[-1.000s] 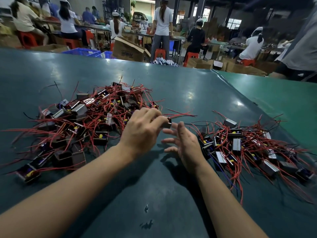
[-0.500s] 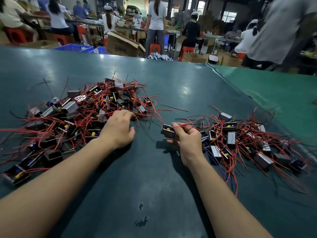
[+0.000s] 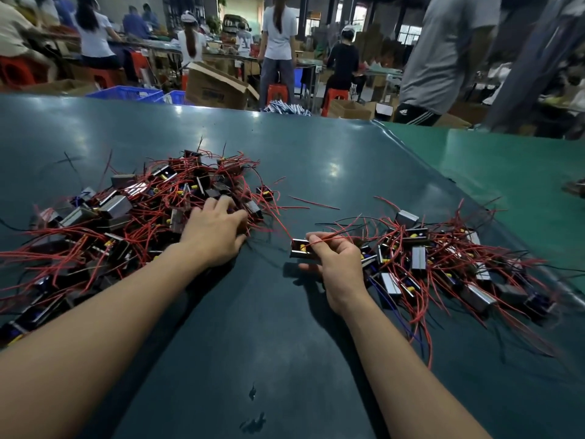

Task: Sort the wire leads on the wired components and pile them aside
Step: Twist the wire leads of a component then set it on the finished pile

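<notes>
Two heaps of small metal-cased wired components with red leads lie on the dark green table. The larger left pile is a tangle of leads. My left hand rests on its right edge, fingers spread and lightly bent, with the tips among the wires. The right pile is flatter. Just left of it, my right hand holds one wired component slightly above the table. Its thumb and forefinger pinch that component's red leads, which trail off to the right.
A loose red wire lies between the piles. A lighter green table adjoins at the right. Beyond the far edge are cardboard boxes, blue crates, seated workers and a standing person in a grey shirt.
My left hand passed the component to my right hand, then went back to the left pile. My right hand closed on the component and shifted right beside the right pile.
</notes>
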Tool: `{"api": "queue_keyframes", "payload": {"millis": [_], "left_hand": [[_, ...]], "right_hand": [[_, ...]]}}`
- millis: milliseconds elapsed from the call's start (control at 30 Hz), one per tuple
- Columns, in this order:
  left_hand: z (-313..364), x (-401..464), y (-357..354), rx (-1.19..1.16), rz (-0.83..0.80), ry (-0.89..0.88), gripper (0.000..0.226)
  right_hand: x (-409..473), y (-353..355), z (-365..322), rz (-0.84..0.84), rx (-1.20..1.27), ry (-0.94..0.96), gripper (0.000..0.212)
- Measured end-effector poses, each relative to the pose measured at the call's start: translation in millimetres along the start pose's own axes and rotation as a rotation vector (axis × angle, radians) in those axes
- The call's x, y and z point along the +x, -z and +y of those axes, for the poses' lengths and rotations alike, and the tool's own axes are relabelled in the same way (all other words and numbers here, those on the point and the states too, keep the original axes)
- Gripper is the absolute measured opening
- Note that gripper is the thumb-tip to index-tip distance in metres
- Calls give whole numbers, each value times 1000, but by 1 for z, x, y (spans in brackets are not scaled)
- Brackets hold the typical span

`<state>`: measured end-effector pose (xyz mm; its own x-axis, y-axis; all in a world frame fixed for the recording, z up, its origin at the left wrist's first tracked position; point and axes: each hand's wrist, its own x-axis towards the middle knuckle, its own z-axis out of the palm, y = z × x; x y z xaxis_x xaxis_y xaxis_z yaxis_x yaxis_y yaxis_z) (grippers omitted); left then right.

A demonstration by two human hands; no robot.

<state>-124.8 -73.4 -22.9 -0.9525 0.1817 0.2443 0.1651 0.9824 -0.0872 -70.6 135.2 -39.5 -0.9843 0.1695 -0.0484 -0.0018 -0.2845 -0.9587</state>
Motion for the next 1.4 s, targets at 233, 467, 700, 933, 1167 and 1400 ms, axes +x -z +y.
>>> {"api": "queue_keyframes", "payload": {"millis": [233,467,700,933,1167,1400], "left_hand": [[36,-44,4,-366,360,13,22],[43,-82,-6,-791,352,39,18],[29,-84,12,-917,926,42,30],[41,-99,5,-777,216,-253,34],[29,-101,12,-1078,149,-111,21],[34,-94,2,-861,28,-103,15]], "right_hand": [[5,-1,0,118,70,40,5],[4,-2,0,104,68,53,6],[1,0,-6,62,50,-2,8],[-5,0,-10,10,18,28,19],[-12,5,-16,-79,-13,84,10],[-15,5,-18,-196,1,76,9]]}}
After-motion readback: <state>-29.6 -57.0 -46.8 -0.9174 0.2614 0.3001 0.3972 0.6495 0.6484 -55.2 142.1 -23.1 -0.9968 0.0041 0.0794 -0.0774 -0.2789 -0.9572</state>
